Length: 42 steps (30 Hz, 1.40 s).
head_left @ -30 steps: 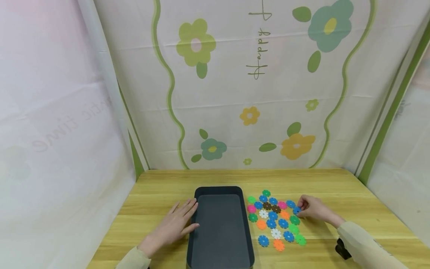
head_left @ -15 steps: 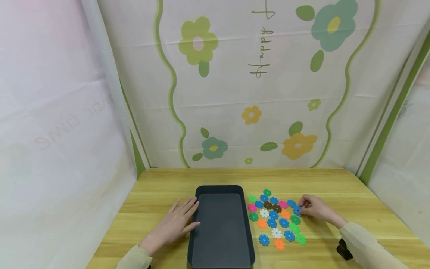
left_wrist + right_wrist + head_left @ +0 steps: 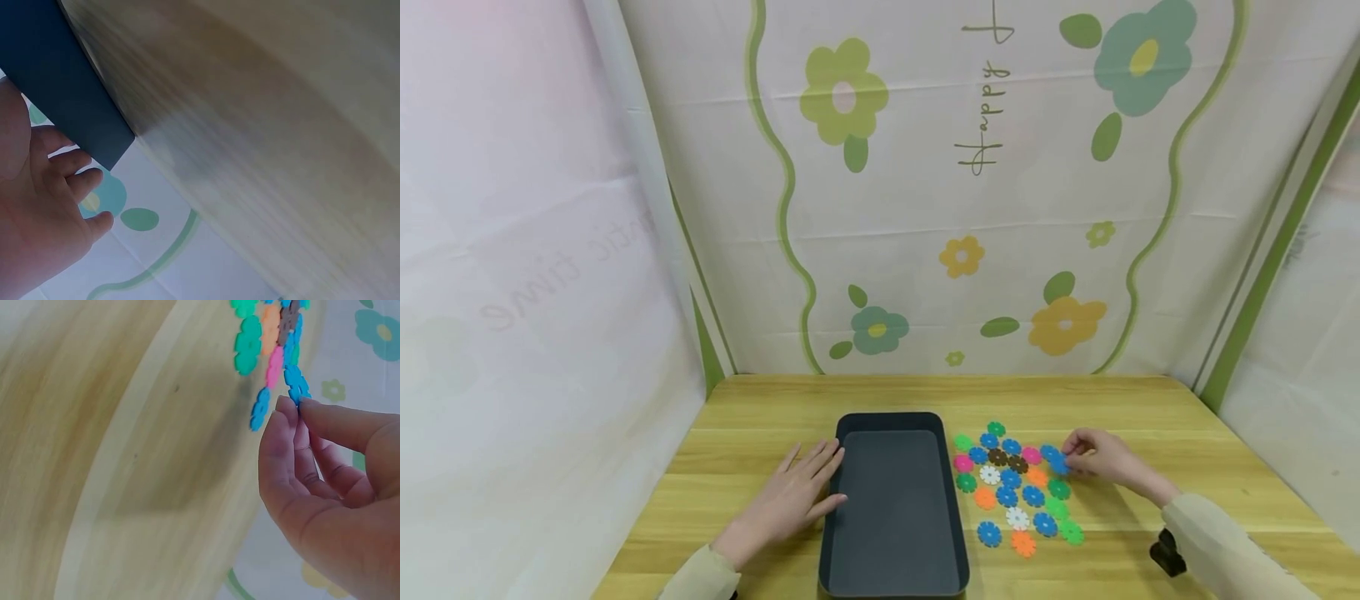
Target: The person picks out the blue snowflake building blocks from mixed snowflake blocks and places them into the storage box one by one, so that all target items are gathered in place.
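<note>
Between thumb and fingertips my right hand [image 3: 1101, 458] pinches a blue flower-shaped plastic disc [image 3: 295, 382], which looks raised off the table in the right wrist view. Close to it lies another blue disc [image 3: 260, 409] on the wood. Several more notched discs are spread to the left of that hand, among them a pink disc [image 3: 1032, 455], a white disc [image 3: 1017, 518] and an orange disc [image 3: 1023, 544]. My left hand [image 3: 790, 504] lies with spread, fairly straight fingers against the left rim of a dark rectangular tray [image 3: 895, 508]. No disc shows inside the tray.
The wooden table [image 3: 760, 417] runs back to a hanging cloth [image 3: 910, 208] printed with flowers. More cloth walls stand at the left and right. The tray lies directly left of the scattered discs.
My right hand has lifted the blue disc slightly and shifted a little left with it. My left hand stays at the tray's rim.
</note>
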Each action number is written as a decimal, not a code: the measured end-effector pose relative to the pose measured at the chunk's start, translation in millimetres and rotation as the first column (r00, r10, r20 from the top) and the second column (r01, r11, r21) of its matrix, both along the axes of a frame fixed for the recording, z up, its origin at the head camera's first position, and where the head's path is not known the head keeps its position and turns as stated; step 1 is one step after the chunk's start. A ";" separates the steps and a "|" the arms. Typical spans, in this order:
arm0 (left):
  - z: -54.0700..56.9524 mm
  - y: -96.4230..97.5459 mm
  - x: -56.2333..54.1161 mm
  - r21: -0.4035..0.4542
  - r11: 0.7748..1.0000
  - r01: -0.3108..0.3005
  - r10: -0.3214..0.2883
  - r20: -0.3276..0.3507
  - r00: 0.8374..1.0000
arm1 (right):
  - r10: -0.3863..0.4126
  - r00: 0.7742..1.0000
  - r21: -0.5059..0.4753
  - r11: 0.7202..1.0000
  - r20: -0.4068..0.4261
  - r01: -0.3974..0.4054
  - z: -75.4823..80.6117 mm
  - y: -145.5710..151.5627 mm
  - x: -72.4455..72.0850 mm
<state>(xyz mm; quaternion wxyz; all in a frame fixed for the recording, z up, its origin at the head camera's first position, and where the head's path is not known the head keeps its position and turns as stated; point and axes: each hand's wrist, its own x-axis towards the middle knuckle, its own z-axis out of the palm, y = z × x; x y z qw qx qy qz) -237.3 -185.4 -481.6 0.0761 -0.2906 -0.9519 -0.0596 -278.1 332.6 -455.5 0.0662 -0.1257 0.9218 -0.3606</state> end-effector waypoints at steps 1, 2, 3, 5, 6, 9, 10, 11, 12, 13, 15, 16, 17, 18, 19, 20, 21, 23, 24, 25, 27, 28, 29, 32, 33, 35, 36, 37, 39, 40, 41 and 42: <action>-0.2 -0.2 0.2 0.000 1.000 -0.002 0.002 0.006 1.000 | 0.002 1.000 -0.006 1.000 0.008 -0.002 2.1 -1.5 0.6; -0.6 -0.4 0.3 -0.001 1.000 -0.003 0.003 0.010 1.000 | 0.000 1.000 -0.013 1.000 0.022 0.000 4.1 -3.4 1.3; -1.0 -0.5 0.2 0.000 1.000 -0.002 0.002 0.012 1.000 | 0.002 0.999 -0.021 1.000 0.037 -0.002 6.0 -5.6 1.9; -1.3 -0.6 0.4 0.008 1.000 0.000 -0.001 0.011 1.000 | 0.021 0.998 -0.039 0.999 0.062 -0.018 9.3 -10.1 2.6; -1.5 -0.6 0.2 0.011 1.000 0.001 -0.001 0.008 1.000 | 0.032 0.997 -0.052 0.998 0.073 -0.028 10.8 -12.8 2.9; -2.0 -0.6 -0.4 0.023 1.000 0.006 -0.006 -0.003 1.000 | 0.067 0.993 -0.094 0.994 0.102 -0.057 14.7 -21.6 3.5; -1.9 -0.6 -0.5 0.028 1.000 0.008 -0.007 -0.007 1.000 | 0.083 0.991 -0.104 0.992 0.103 -0.072 15.6 -24.5 3.7; -1.9 -0.5 -0.6 0.027 1.000 0.008 -0.008 -0.008 1.000 | 0.094 0.990 -0.117 0.990 0.109 -0.081 16.8 -27.6 4.0; -2.0 -0.6 -0.7 0.025 1.000 0.008 -0.007 -0.008 1.000 | 0.101 0.989 -0.121 0.989 0.112 -0.087 18.0 -30.9 4.3; -1.9 -0.5 -0.7 0.025 1.000 0.008 -0.008 -0.007 1.000 | 0.108 0.987 -0.125 0.988 0.115 -0.094 19.3 -34.2 4.5; -1.7 -0.5 -0.5 0.021 1.000 0.005 -0.005 -0.001 1.000 | 0.127 0.985 -0.132 0.985 0.119 -0.111 21.9 -40.7 4.9; -1.7 -0.6 -0.3 0.021 1.000 0.003 -0.003 0.002 1.000 | 0.140 0.983 -0.137 0.983 0.119 -0.123 23.2 -44.0 5.2; -1.7 -0.5 -0.2 0.020 1.000 0.002 -0.002 0.006 1.000 | 0.145 0.982 -0.141 0.982 0.124 -0.127 24.8 -47.6 5.5; -1.6 -0.5 -0.1 0.020 1.000 0.000 0.000 0.009 1.000 | 0.155 0.980 -0.145 0.980 0.125 -0.136 26.2 -51.2 5.9; -1.4 -0.4 0.0 0.020 1.000 -0.001 0.001 0.011 1.000 | 0.167 0.978 -0.149 0.978 0.124 -0.148 27.4 -54.7 6.3; -1.0 -0.4 0.4 0.019 1.000 -0.002 0.001 0.010 1.000 | 0.180 0.976 -0.154 0.975 0.124 -0.160 28.6 -58.3 6.9; -0.5 -0.3 0.6 0.018 1.000 -0.001 0.001 0.009 1.000 | 0.192 0.974 -0.162 0.972 0.123 -0.171 29.7 -62.1 7.9; -0.3 -0.1 0.4 0.016 1.000 0.002 -0.002 0.004 1.000 | 0.210 0.969 -0.178 0.966 0.131 -0.185 31.6 -70.0 9.6; -0.3 -0.2 0.4 0.015 1.000 0.003 -0.003 0.003 1.000 | 0.218 0.966 -0.185 0.964 0.140 -0.190 32.5 -74.0 10.1; -0.4 -0.2 0.3 0.013 1.000 0.004 -0.004 -0.001 1.000 | 0.224 0.964 -0.189 0.962 0.145 -0.196 33.3 -77.7 10.6; -0.6 -0.2 -0.1 0.011 1.000 0.006 -0.006 -0.005 1.000 | 0.234 0.959 -0.199 0.959 0.163 -0.201 34.9 -85.0 11.3; -0.8 -0.3 -0.2 0.010 1.000 0.006 -0.006 -0.005 1.000 | 0.241 0.955 -0.203 0.958 0.174 -0.205 35.4 -88.5 11.4; -1.0 -0.5 -0.3 0.008 1.000 0.005 -0.005 -0.006 1.000 | 0.249 0.952 -0.198 0.957 0.179 -0.213 35.7 -91.8 11.2; -0.7 -0.5 -0.2 0.005 1.000 0.004 -0.004 -0.004 1.000 | 0.271 0.944 -0.205 0.951 0.189 -0.232 36.2 -101.1 11.3; -0.5 -0.5 -0.1 0.003 1.000 0.003 -0.003 -0.002 1.000 | 0.277 0.942 -0.208 0.949 0.190 -0.237 36.5 -104.2 11.4; -0.3 -0.6 -0.1 0.004 1.000 0.004 -0.004 0.001 1.000 | 0.288 0.939 -0.207 0.946 0.189 -0.248 37.1 -110.0 11.5; -0.1 -0.6 0.0 0.005 1.000 0.005 -0.005 0.002 1.000 | 0.291 0.938 -0.213 0.945 0.191 -0.250 37.6 -112.7 11.5; 0.0 -0.7 0.0 0.006 1.000 0.006 -0.006 0.002 1.000 | 0.297 0.936 -0.212 0.943 0.189 -0.256 38.2 -115.5 11.6; 0.2 -0.7 0.2 0.009 1.000 0.007 -0.007 0.004 1.000 | 0.307 0.933 -0.209 0.941 0.188 -0.268 39.5 -121.0 11.8; 0.3 -0.6 0.2 0.010 1.000 0.008 -0.008 0.003 1.000 | 0.314 0.931 -0.207 0.939 0.188 -0.275 40.0 -123.8 11.9; 0.3 -0.5 0.3 0.008 1.000 0.008 -0.008 0.001 1.000 | 0.320 0.929 -0.209 0.937 0.188 -0.280 40.7 -126.8 12.2; 0.2 -0.5 0.3 0.005 1.000 0.008 -0.008 -0.002 1.000 | 0.325 0.926 -0.212 0.935 0.191 -0.284 41.3 -129.7 12.4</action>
